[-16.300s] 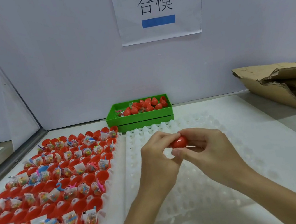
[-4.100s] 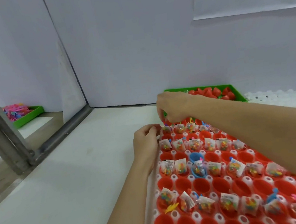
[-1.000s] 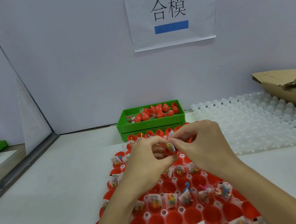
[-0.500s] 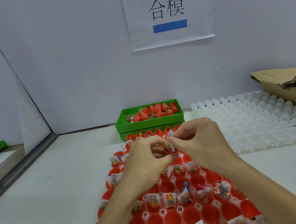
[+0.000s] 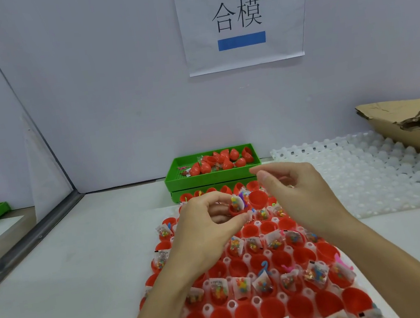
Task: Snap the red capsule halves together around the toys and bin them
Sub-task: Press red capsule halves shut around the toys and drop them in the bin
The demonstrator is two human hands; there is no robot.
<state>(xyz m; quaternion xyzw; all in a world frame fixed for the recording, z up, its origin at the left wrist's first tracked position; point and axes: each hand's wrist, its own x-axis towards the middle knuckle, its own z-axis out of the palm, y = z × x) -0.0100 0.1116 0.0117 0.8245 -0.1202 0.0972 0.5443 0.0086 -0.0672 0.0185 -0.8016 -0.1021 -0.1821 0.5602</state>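
Half a second ago both hands were pinched together over one small toy packet; now they have parted. The left hand (image 5: 207, 228) holds a red capsule half (image 5: 235, 211) between curled fingers and thumb, with the toy packet (image 5: 236, 202) standing up out of its mouth, just off the fingertips. The right hand (image 5: 296, 195) has let go and drawn up and to the right: its fingers are loosely curled and nothing shows in them, so it looks free. That suggests the packet has been tucked into the half and the loading step is over; what remains for this piece is the matching half. An open red shell (image 5: 258, 197) shows in the gap between the two hands, just beyond the held half, though whether it sits in the tray or is already lifted cannot be told. Below and around both wrists lies the white holder tray (image 5: 232, 304) of red halves, many with packets in them and several bare. Straight ahead of the hands, well beyond the fingertips, stands the green bin (image 5: 214, 178) with closed red capsules (image 5: 223, 160) heaped inside, where this one belongs once snapped. The packet stands proud of the rim, so it probably needs pressing down or it may catch in the seam
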